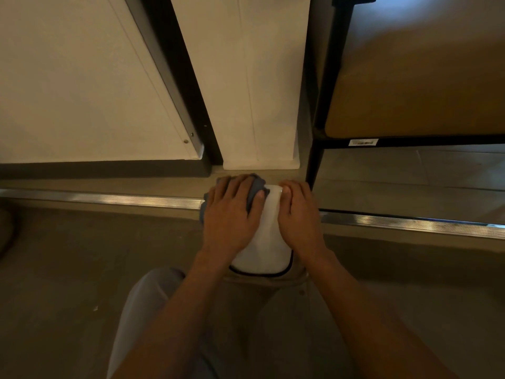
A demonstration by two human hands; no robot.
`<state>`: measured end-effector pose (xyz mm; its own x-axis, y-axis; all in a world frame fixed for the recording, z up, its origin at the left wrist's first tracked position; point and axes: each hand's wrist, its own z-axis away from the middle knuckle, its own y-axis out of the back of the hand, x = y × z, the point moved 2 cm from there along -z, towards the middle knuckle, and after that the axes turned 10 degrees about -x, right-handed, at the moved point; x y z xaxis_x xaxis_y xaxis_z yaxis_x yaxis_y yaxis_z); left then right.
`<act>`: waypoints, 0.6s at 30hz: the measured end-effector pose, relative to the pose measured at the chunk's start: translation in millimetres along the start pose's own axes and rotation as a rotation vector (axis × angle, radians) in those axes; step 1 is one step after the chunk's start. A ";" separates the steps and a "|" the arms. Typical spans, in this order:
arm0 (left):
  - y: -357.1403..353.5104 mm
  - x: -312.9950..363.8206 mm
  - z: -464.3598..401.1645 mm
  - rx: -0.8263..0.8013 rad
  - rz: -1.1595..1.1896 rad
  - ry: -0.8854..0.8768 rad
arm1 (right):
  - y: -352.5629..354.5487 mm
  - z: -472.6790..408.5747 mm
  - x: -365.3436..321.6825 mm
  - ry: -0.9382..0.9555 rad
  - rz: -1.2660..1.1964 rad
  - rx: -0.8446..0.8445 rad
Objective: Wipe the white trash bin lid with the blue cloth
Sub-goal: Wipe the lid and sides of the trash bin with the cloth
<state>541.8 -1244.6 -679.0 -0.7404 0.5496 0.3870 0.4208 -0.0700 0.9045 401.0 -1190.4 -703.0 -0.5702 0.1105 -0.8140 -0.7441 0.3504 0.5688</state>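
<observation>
White trash bin lid (pixel 266 242): centre of the frame, slightly below the middle; rounded, pale, with a dark rim line showing along its lower edge. It stands on the floor (pixel 68 269) just below a white wall panel (pixel 259 91).

Blue cloth (pixel 254 191): bunched on the upper left part of the lid, showing above and to the right of the left hand, with a fold also visible at that hand's left edge.

Left hand (pixel 232 214): palm down on the cloth, fingers (pixel 226 187) extended and slightly spread, pressing the cloth onto the lid; thumb lying along the cloth's right side.

Right hand (pixel 299 214): palm down on the right side of the lid, fingers together and fairly straight, reaching to the lid's upper right corner; holding nothing, resting on the lid.

Both forearms: bare, entering from the lower edge of the frame.

Trouser leg (pixel 142 310): light-coloured, lower left of centre.

Metal floor strip (pixel 109 198): runs across the frame from left to right, passing behind the lid.

Dark-framed shelf unit (pixel 317 119): upper right, with a tan board (pixel 423 91) on it and a small barcode label (pixel 363 142) on its front rail.

Sloping white panel (pixel 68 77) with a dark edge: upper left.
</observation>
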 end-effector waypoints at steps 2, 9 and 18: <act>9.5 -12.6 2.2 -0.047 0.157 0.109 | 0.7 -0.2 0.5 -0.008 0.019 -0.014; 2.2 -3.9 -57.7 -0.308 0.080 0.399 | 1.4 0.4 -1.6 -0.023 0.028 -0.011; 11.0 -14.9 10.4 -0.102 0.251 0.217 | 2.1 1.5 -4.6 -0.010 0.015 0.000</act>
<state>563.0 -1244.9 -676.7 -0.7190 0.3158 0.6192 0.5578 -0.2694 0.7851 402.6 -1188.7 -698.2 -0.5780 0.1253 -0.8063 -0.7352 0.3488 0.5812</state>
